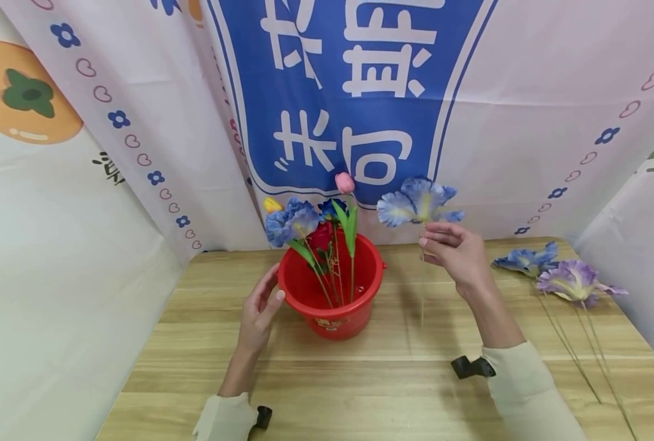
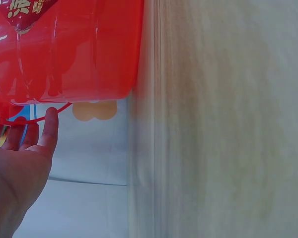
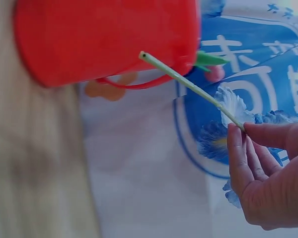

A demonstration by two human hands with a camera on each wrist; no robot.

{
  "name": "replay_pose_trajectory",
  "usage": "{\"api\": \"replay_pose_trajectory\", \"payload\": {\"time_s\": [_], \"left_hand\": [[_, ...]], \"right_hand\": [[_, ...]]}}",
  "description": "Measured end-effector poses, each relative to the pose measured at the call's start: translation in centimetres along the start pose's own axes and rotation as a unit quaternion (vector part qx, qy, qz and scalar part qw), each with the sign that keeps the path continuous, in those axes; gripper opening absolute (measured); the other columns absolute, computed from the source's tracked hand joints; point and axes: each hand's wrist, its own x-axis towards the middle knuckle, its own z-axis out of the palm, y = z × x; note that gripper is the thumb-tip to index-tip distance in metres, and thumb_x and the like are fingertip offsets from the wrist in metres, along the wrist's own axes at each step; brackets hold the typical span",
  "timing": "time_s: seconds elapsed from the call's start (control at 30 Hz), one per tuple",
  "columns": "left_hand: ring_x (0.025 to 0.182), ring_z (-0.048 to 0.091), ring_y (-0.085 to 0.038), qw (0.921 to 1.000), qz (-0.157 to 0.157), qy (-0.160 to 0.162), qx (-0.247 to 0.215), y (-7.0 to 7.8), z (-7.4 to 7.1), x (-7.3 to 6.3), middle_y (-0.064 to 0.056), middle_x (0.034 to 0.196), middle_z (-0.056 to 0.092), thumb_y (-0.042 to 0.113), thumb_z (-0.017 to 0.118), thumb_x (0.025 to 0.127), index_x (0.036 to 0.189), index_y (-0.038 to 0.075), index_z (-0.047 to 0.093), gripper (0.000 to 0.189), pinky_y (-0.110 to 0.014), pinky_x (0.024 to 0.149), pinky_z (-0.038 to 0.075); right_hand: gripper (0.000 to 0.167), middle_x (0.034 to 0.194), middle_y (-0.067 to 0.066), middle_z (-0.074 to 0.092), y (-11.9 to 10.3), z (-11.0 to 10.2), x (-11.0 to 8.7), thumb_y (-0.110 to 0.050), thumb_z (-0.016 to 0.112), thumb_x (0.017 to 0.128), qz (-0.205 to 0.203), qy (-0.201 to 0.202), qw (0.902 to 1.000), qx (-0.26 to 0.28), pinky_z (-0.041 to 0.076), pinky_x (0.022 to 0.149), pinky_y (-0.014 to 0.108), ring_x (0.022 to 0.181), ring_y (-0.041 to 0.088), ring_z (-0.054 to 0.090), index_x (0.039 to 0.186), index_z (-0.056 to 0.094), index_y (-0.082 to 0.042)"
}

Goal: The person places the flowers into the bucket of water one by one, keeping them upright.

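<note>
A red bucket [image 1: 340,327] stands on the wooden table with several artificial flowers in it: a blue ruffled flower [image 1: 291,223], a red rose [image 1: 321,236], a pink tulip [image 1: 345,182] and others. My left hand [image 1: 257,317] rests at the bucket's left side, fingers fairly straight along its rim and close to the thin red handle [image 2: 36,120]. To the right of the bucket, my right hand [image 1: 459,254] pinches a blue iris-like flower [image 1: 415,202] by its stem [image 3: 188,85], just below the petals. That flower is upright, its stem pointing down beside the bucket.
At the table's right side lie another blue flower [image 1: 527,260] and a purple flower [image 1: 572,282], their long stems toward the front edge. A printed cloth [image 1: 503,153] hangs behind the table [image 1: 327,392], and white cloth [image 1: 57,245] hangs at the sides.
</note>
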Motion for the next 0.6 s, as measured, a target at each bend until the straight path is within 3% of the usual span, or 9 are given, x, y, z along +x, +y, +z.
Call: {"api": "replay_pose_trajectory", "payload": {"time_s": [0.13, 0.6], "left_hand": [[0.143, 0.056, -0.007, 1.0, -0.006, 0.0, 0.003, -0.1, 0.0, 0.0, -0.021, 0.161, 0.053, 0.004, 0.057, 0.106, 0.16, 0.002, 0.048, 0.055, -0.018, 0.117, 0.047], [0.143, 0.055, -0.007, 0.9999, -0.009, -0.001, 0.009, 0.0, -0.1, -0.1, -0.018, 0.162, 0.053, 0.006, 0.058, 0.106, 0.161, 0.005, 0.048, 0.055, -0.017, 0.117, 0.046]], "right_hand": [[0.035, 0.109, -0.008, 0.075, -1.9, 0.3, 0.3, -0.012, 0.077, 0.099, -0.011, -0.003, 0.9999, -0.008, 0.066, 0.084, 0.025, 0.095, 0.005, 0.077, 0.133, 0.067, -0.008], [0.041, 0.115, 0.002, 0.076, -6.6, 5.3, 1.7, -0.006, 0.075, 0.1, -0.065, -0.024, 0.9976, -0.007, 0.067, 0.084, 0.031, 0.097, 0.01, 0.078, 0.139, 0.065, 0.002]]}}
